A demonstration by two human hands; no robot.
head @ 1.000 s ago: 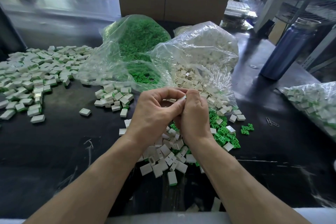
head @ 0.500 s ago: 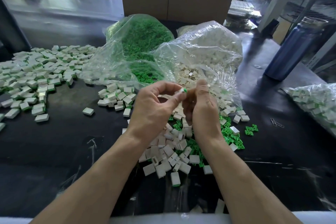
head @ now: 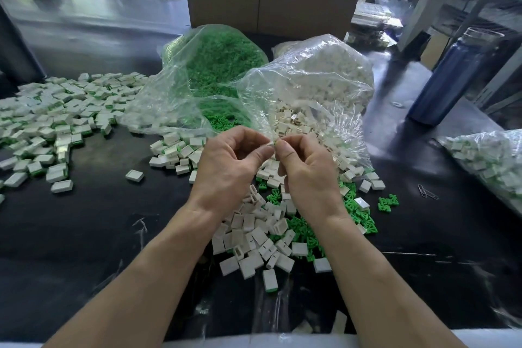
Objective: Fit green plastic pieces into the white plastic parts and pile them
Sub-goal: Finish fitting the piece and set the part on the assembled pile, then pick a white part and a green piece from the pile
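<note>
My left hand (head: 228,167) and right hand (head: 308,172) pinch one small white part (head: 270,144) by its edges; it looks light, stiff and slippery.

Two bare forearms, no sleeves, watch or rings, left hand (head: 228,167) and right hand (head: 309,175) ungloved, nails trimmed short.

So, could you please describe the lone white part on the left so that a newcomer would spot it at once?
Start from the big spread of finished white-and-green parts on the left of the black table. Between it and the smaller cluster of parts beside the left hand lies one flat white rectangular plastic part, alone on bare table, touching nothing.
</note>
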